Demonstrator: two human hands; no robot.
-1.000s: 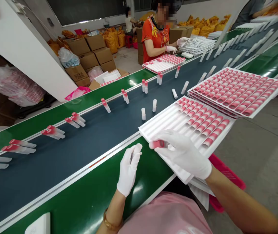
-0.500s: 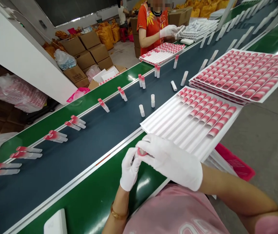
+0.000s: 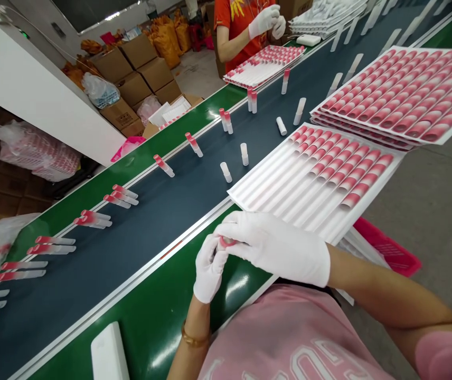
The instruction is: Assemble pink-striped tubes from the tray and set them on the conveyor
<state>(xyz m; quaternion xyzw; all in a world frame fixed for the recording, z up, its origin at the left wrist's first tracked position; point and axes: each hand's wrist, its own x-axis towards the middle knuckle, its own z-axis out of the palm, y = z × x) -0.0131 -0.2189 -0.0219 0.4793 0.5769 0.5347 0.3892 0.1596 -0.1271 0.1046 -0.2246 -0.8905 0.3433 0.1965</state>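
Left hand (image 3: 209, 269) and right hand (image 3: 273, 249), white-gloved, closed together, pinching a pink-banded tube (image 3: 227, 241); white slotted tray (image 3: 285, 195) just beside them, conveyor belt (image 3: 103, 264) ahead.

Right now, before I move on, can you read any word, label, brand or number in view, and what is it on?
Pink shirt: large white letters, cut off by the view, too uncertain to quote.
Cardboard carton: dark markings, too small to read.
Pink-topped tube in the hands: no readable print.
Nothing else is readable.
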